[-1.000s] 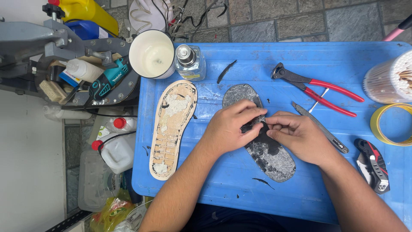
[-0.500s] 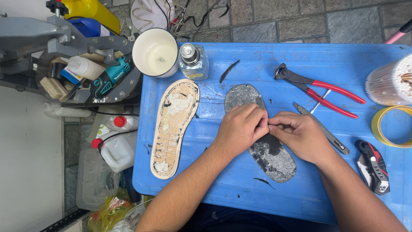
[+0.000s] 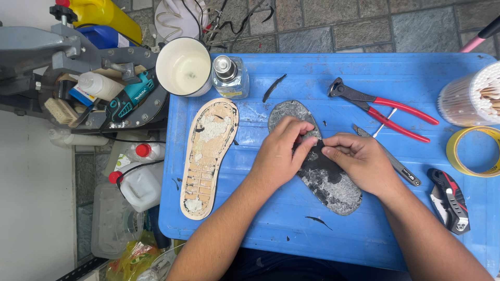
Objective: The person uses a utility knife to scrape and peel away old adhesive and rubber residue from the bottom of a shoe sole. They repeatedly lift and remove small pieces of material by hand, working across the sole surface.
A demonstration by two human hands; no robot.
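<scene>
Grey-black rubber sole [image 3: 317,171] lies flat near the middle of the blue counter [image 3: 291,229], toe toward the far edge. Head view: against the frames of a second ago, both hands have barely shifted; the left hand [image 3: 278,156] presses the sole down, fingers curled, and the right hand [image 3: 359,158] is pinched shut on a dark layer at the sole's middle, so the peeling appears to be progressing slowly. A tan insole [image 3: 208,156] lies just left, apart from the sole. Red-handled pincers [image 3: 383,109] sit far right, a folding knife [image 3: 449,200] near the right edge. Open room remains along the near edge.
</scene>
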